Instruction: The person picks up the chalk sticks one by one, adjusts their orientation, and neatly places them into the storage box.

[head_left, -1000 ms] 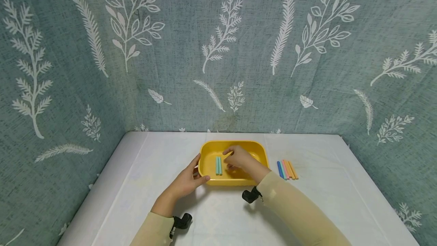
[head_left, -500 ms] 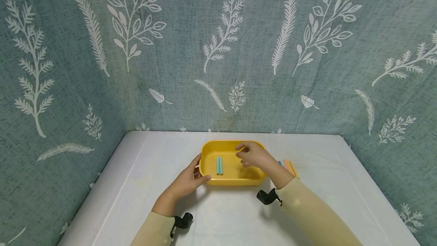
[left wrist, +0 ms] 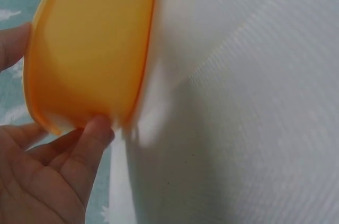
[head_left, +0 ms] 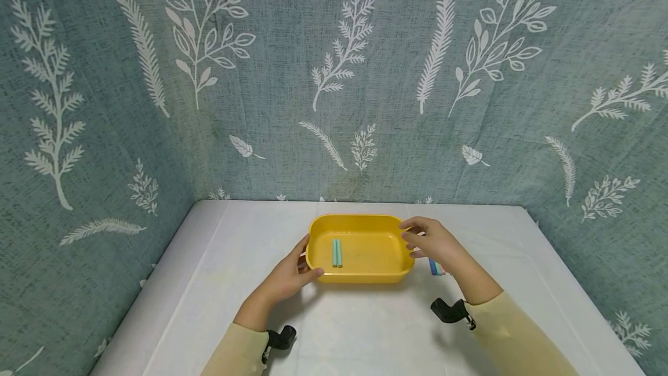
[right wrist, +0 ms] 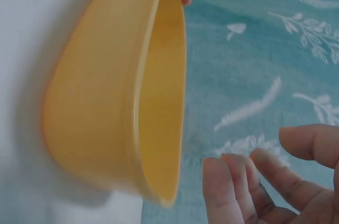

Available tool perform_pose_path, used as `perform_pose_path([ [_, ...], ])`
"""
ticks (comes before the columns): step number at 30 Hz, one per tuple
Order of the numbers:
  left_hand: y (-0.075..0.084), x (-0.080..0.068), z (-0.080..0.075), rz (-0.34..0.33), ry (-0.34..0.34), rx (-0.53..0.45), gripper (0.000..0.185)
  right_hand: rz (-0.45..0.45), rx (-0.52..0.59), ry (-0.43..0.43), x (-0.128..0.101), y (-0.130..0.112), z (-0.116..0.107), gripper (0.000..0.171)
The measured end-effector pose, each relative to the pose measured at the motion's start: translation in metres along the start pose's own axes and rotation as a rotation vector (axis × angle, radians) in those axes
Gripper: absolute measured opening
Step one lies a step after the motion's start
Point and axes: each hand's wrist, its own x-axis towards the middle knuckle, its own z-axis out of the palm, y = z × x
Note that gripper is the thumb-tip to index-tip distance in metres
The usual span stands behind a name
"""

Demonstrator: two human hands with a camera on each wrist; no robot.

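A yellow plastic tray [head_left: 360,278] sits on the white tabletop in the head view. My left hand [head_left: 284,278] grips its left end, the thumb [left wrist: 95,136] pressed on the near rim and the other fingers at the outer side. Two mint-green chalk-like sticks [head_left: 335,253] lie side by side in the tray's left part. At the tray's right end my right hand [head_left: 437,243] hovers with loosely bent, parted fingers and nothing in them. The right wrist view has those fingers [right wrist: 218,189] a little apart from the tray's wall [right wrist: 92,97].
Several coloured sticks [head_left: 434,267], blue, green and pink among those showing, lie on the table right of the tray, partly covered by my right hand. Teal leaf-patterned cloth [head_left: 282,74] hangs behind and at both sides of the white table [head_left: 219,260].
My right hand has moved right, from inside the tray to its right edge, and now covers part of the coloured sticks. The left hand and the two green sticks stay put.
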Motion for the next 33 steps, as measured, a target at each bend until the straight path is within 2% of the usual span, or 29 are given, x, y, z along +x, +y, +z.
perform_pose_path([
  [10, 0.001, 0.001, -0.001, -0.002, -0.008, 0.015, 0.093, -0.018, -0.019, 0.049, -0.015, 0.014, -0.026, 0.039],
  [22, 0.003, -0.001, -0.001, -0.002, -0.02, -0.005, 0.093, -0.039, -0.044, 0.129, -0.02, 0.046, -0.049, 0.044],
  [33, 0.002, -0.001, -0.001, -0.005, -0.015, 0.005, 0.093, -0.037, -0.158, 0.14, -0.019, 0.068, -0.058, 0.048],
])
